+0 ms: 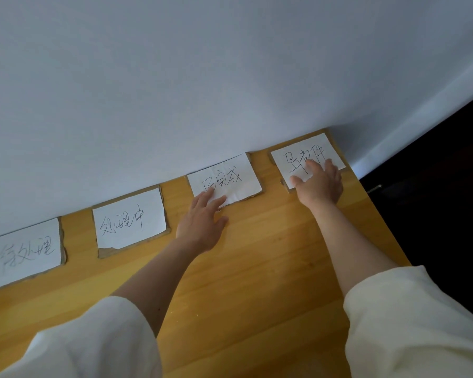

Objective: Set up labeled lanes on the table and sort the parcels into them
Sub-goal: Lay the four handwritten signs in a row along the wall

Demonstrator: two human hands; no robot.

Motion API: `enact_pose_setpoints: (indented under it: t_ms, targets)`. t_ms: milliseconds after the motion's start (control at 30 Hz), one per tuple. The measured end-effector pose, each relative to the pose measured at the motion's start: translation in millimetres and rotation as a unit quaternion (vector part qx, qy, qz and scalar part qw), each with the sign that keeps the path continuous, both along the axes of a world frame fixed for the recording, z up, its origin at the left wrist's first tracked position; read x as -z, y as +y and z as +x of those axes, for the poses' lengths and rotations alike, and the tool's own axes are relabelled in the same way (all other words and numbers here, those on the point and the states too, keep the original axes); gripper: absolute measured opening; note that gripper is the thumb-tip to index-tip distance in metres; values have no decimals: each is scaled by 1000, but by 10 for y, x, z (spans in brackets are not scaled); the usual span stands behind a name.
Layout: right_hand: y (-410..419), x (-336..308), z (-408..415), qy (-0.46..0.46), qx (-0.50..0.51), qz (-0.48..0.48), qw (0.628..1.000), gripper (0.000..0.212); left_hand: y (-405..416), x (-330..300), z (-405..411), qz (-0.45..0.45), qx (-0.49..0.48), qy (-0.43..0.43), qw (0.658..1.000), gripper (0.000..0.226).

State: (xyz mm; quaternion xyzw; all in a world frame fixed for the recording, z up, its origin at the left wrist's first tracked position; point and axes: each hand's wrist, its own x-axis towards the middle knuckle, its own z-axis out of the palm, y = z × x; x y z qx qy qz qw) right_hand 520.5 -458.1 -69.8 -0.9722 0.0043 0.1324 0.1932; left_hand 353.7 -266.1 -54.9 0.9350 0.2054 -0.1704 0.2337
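Several white paper labels on cardboard backings lie in a row along the wall edge of the wooden table (257, 268). From the left: a faintly written label (22, 255), a second label (129, 219), a third label (230, 175) and a fourth label (303, 151). My left hand (202, 222) lies flat with its fingertips pressing the near left corner of the third label. My right hand (320, 181) lies flat on the near part of the fourth label, fingers spread. No parcels are in view.
A pale wall (230, 77) rises right behind the labels. The table's right edge (380, 219) drops to a dark floor (448, 186), with a white baseboard at the wall's foot. My cream sleeves fill the lower corners.
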Motion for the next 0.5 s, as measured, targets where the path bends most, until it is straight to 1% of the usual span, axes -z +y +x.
enact_pose_setpoints:
  t_ms: [167,300,400,500]
  targets:
    - [62,23,62,5,-1,-16,1000,57,26,6,12,-4,2,5,1000,56]
    - [57,45,35,0,-11,-29,1000,61,53,-11,33,10,10,1,1000,55]
    - [50,18,-47,-33,-5,-19,999,68,96,-38,-8,12,10,-26,1000,55]
    - [67,-33,-222,-73,-2,13,997,67,123,-74,-158,-11,-19,-59,998,54]
